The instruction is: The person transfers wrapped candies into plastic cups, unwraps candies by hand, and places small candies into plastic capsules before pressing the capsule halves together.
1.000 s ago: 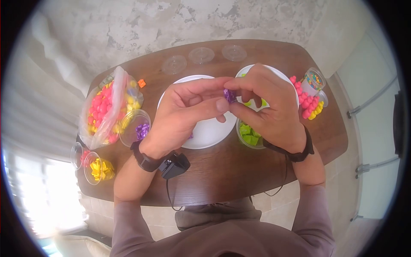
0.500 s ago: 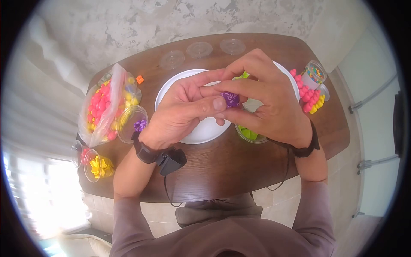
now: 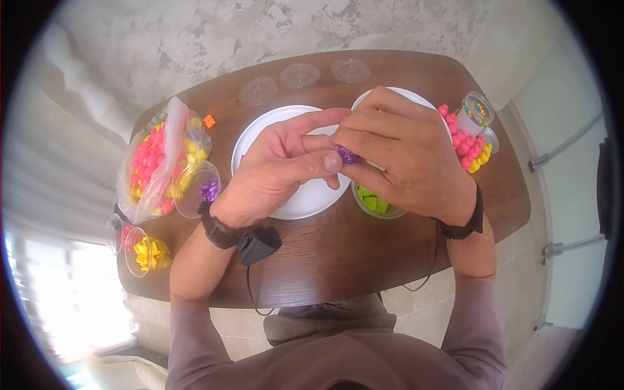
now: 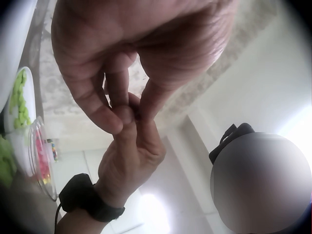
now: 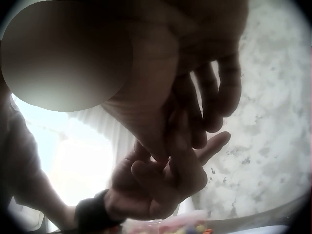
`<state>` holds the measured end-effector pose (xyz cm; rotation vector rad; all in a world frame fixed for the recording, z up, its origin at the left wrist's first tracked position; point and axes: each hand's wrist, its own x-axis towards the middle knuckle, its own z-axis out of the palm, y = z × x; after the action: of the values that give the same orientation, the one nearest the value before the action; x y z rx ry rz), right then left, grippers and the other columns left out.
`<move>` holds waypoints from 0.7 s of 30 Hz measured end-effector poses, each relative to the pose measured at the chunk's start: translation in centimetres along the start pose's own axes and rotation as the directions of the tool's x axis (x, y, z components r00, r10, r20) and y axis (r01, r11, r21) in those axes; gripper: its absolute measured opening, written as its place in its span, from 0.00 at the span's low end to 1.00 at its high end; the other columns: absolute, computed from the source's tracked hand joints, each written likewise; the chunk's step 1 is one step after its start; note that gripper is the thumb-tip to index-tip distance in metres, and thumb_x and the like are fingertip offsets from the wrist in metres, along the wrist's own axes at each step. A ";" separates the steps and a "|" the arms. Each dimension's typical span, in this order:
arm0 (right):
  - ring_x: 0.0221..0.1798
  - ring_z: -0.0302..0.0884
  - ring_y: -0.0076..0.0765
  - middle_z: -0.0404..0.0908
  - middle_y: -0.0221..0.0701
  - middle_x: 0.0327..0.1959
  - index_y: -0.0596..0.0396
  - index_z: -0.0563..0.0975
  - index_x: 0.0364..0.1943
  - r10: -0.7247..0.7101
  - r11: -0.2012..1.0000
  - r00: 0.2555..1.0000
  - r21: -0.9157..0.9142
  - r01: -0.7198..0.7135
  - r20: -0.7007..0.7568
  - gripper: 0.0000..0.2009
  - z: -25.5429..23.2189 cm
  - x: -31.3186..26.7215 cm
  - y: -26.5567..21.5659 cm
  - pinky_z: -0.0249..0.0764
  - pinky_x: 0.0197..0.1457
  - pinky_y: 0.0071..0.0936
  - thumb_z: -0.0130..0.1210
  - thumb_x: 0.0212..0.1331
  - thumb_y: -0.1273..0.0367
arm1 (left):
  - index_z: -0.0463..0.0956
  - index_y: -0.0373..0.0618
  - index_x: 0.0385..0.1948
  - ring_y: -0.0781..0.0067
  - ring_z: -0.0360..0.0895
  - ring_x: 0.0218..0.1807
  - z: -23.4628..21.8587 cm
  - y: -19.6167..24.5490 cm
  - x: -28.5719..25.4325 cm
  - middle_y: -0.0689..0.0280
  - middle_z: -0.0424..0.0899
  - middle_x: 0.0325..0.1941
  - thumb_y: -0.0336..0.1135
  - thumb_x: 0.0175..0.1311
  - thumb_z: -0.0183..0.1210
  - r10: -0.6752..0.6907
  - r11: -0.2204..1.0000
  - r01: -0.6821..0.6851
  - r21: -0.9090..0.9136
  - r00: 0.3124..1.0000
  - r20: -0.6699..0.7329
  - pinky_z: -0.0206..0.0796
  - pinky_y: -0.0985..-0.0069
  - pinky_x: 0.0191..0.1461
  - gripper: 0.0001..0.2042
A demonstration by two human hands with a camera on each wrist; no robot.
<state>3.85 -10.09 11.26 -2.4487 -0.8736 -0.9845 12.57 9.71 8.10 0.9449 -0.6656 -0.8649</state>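
A small shiny purple piece, foil-like, is held between both hands above two white plates. My left hand pinches its left side with the thumb, the index finger stretched out beyond. From the other side my right hand pinches it between thumb and bent fingers, which cover part of it. In both wrist views the fingertips of the two hands meet and hide most of the piece. The left plate lies below the left hand; the right plate is mostly behind the right hand.
Left stand a bag of colourful pieces, a clear cup with purple pieces and one with yellow pieces. Green pieces fill a cup below the right hand. Right are pink pieces and a bead jar. Lids lie behind.
The purple piece has turned between the fingertips, showing more of its face half a second ago than now. The right fingers have shifted and folded further over it; the left hand stays nearly still.
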 end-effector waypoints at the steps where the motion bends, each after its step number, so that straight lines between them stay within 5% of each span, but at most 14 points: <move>1: 0.39 0.77 0.40 0.81 0.29 0.35 0.54 0.83 0.37 0.002 1.000 1.000 0.001 -0.002 0.002 0.14 0.0 -0.1 0.0 0.76 0.37 0.34 0.70 0.42 0.74 | 0.63 0.33 0.71 0.74 0.85 0.42 -0.1 -0.1 0.0 0.58 0.89 0.47 0.26 0.67 0.65 -0.002 1.000 0.002 -0.002 1.000 -0.001 0.78 0.74 0.46 0.31; 9: 0.40 0.75 0.38 0.80 0.29 0.34 0.52 0.82 0.38 0.072 0.992 0.997 0.104 -0.074 0.019 0.11 -0.5 0.2 -0.1 0.75 0.39 0.34 0.70 0.51 0.69 | 0.63 0.30 0.71 0.73 0.85 0.41 0.4 0.1 -0.2 0.54 0.88 0.50 0.30 0.68 0.65 0.066 0.996 -0.066 0.059 0.998 0.000 0.77 0.77 0.45 0.31; 19: 0.46 0.78 0.39 0.82 0.33 0.47 0.51 0.83 0.36 0.094 0.969 0.995 0.229 -0.097 0.025 0.13 -1.7 0.2 0.3 0.74 0.46 0.35 0.73 0.46 0.76 | 0.64 0.32 0.70 0.69 0.85 0.49 -0.7 0.1 -0.2 0.54 0.88 0.48 0.32 0.66 0.68 0.046 0.999 -0.046 0.006 0.998 0.040 0.77 0.77 0.45 0.33; 21: 0.47 0.77 0.40 0.81 0.33 0.47 0.51 0.82 0.35 0.071 0.970 0.997 0.231 -0.078 0.042 0.12 -1.7 0.3 0.3 0.73 0.47 0.36 0.73 0.46 0.76 | 0.64 0.31 0.70 0.76 0.82 0.39 -0.3 0.3 -0.3 0.59 0.89 0.45 0.31 0.68 0.66 0.050 0.997 -0.051 0.052 0.999 0.011 0.72 0.77 0.50 0.31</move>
<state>3.35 -11.10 12.61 -2.2864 -0.8494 -0.7695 12.78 10.18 8.23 0.9677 -0.7204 -0.8111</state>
